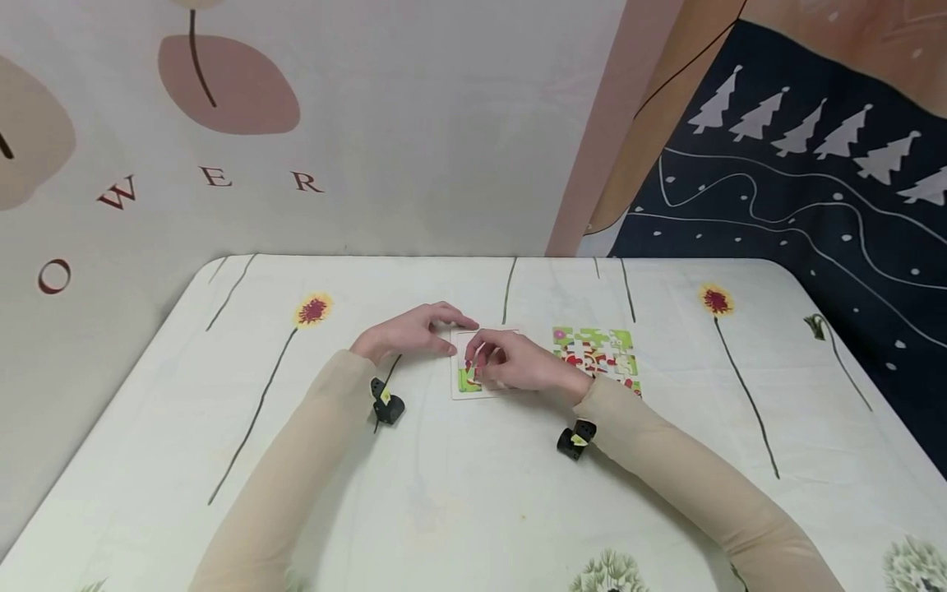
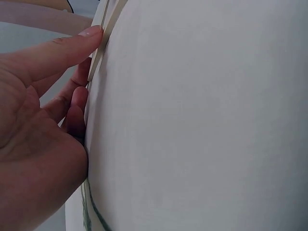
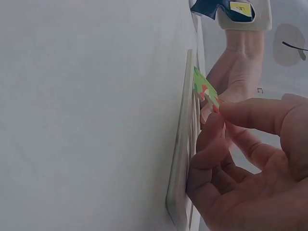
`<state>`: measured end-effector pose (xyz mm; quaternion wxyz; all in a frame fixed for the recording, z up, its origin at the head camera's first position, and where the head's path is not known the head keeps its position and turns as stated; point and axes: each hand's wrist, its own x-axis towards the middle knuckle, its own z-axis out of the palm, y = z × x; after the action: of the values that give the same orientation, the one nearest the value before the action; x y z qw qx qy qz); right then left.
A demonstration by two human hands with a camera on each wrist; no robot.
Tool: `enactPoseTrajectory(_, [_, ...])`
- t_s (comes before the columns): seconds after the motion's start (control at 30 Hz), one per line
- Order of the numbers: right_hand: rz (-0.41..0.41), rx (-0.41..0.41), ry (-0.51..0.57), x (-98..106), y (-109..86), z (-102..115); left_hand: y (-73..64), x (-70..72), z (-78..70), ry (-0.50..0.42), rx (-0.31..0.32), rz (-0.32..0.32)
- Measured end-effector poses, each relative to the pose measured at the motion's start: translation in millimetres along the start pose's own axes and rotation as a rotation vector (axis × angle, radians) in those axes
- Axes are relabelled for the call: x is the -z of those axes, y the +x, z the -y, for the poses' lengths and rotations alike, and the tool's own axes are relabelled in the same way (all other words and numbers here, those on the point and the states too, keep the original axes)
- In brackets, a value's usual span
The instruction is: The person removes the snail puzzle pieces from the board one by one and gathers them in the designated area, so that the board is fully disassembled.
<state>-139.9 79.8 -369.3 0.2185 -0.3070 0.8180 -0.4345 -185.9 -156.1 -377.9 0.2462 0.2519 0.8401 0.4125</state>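
Note:
My right hand (image 1: 514, 362) is over a white puzzle board (image 1: 462, 342). In the right wrist view, its thumb and fingertips pinch a puzzle piece (image 3: 204, 89), green with red and white, tilted above the board's surface. Green and red printing shows at the board's near left corner in the head view; I cannot tell whether that is the held piece. At the board's far left corner lies my left hand (image 1: 414, 330), thumb touching the left edge, forefinger stretched along the far edge. The right hand hides much of the board.
Right of the board lies a group of green and red puzzle pieces (image 1: 623, 339), partly covered by the right wrist. A flower-print white cloth (image 1: 459, 493) covers the table. Patterned cloth hangs behind it. Each wrist wears a small black camera (image 1: 577, 439).

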Motion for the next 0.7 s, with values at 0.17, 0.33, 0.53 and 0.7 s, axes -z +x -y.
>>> enactPoseTrajectory(0.17, [-0.010,-0.006,0.038,-0.3,-0.4,1.4,-0.8,0.5,-0.3,0.007,-0.007,-0.001])
enactPoseTrajectory(0.33, [-0.015,-0.023,0.082,0.2,-2.1,0.8,-0.5,0.2,0.3,0.014,-0.003,-0.002])
enactPoseTrajectory(0.53, [-0.034,-0.064,0.134,5.2,-8.0,-3.3,1.3,-0.5,2.1,0.006,-0.003,-0.002])
enactPoseTrajectory(0.7, [-0.060,-0.069,0.146,13.5,-17.2,-7.2,1.8,-0.7,1.8,0.005,0.013,-0.002])
